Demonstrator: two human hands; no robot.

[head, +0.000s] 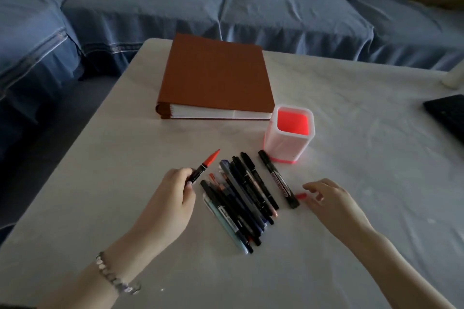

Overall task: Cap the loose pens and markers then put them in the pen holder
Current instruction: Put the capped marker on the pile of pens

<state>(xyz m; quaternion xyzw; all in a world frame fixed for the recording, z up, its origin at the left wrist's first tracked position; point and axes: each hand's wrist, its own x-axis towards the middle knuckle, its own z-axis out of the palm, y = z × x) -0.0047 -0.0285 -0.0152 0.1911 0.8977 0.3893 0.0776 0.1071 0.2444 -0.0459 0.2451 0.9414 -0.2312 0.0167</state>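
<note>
One marker (204,167) sits gripped in left hand (173,199); red cap (300,196) lies beside relaxed right hand (331,202).

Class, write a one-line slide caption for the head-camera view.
Left hand grips a red-tipped pen while the right hand reaches toward a small red cap beside the pen pile.

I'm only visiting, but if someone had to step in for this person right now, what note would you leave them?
Left hand: grips a red-tipped pen beside the pile.
Right hand: open, fingertips by a small red cap that lies next to the black marker.
Pile of pens: on the table, in front of the pen holder.
Done: nothing stowed; the holder shows no pens inside.
Left: cap the loose ones, then put everything in the holder.
</note>
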